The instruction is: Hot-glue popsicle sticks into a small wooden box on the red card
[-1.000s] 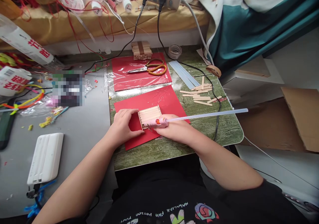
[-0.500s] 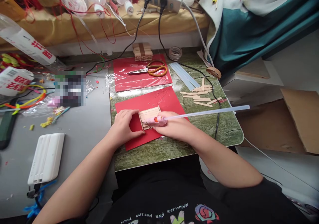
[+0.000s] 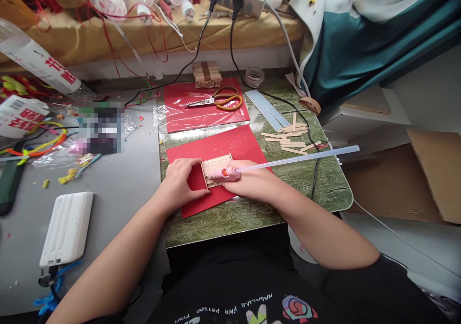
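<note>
left hand (image 3: 179, 182): fingers open on red card (image 3: 236, 144) | right hand (image 3: 253, 185): gripping glue gun (image 3: 223, 173)

Craft-stick panel (image 3: 215, 163): bare matt wood; glue gun (image 3: 223, 174): pink plastic, translucent glue stick (image 3: 298, 157); red card sheet (image 3: 216, 170): matt paper; tabletop (image 3: 324, 189): printed wood-grain, slightly glossy; scissors (image 3: 216, 99): metal blades.

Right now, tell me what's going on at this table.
A person's right hand holds a pink glue gun, its nozzle down on a small panel of wooden craft sticks, with a long clear glue stick jutting out behind. The left hand rests beside the panel, fingertips at its edge, on a red sheet on the green table. Scissors, loose sticks and spare glue sticks lie further back.
</note>
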`<control>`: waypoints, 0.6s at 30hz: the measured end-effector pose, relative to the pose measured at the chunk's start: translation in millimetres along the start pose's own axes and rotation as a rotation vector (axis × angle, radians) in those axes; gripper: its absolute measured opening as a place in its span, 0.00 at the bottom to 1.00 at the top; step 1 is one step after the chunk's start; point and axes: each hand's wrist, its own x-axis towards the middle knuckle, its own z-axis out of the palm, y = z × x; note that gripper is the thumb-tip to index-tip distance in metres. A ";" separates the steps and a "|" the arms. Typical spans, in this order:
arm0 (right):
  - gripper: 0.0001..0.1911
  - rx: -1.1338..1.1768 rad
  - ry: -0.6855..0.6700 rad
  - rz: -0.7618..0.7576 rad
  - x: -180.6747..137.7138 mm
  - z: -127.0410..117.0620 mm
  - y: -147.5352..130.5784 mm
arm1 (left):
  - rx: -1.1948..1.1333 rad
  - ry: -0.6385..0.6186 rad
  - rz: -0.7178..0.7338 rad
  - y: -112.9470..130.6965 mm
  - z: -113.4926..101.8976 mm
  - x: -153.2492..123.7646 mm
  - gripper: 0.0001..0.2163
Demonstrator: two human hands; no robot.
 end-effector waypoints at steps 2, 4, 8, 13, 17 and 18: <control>0.10 -0.002 -0.009 -0.005 -1.0 -1.2 -2.8 | 0.000 -0.002 0.000 0.1 0.1 0.4 0.36; 0.12 -0.009 -0.030 -0.047 -1.1 -2.1 -4.3 | 0.001 -0.002 0.000 0.1 0.4 0.6 0.36; 0.14 -0.018 -0.051 -0.104 1.8 -2.3 -2.5 | 0.006 0.003 0.002 -0.5 1.4 0.6 0.36; 0.13 -0.001 -0.064 -0.074 4.1 -0.9 0.8 | 0.010 0.004 0.005 -1.6 2.2 0.6 0.37; 0.12 0.016 -0.053 -0.037 3.1 -0.5 1.2 | 0.013 0.008 0.011 -1.6 1.9 0.8 0.37; 0.13 0.015 -0.047 -0.043 2.9 -0.5 1.2 | 0.013 0.006 0.010 -1.5 1.7 0.8 0.37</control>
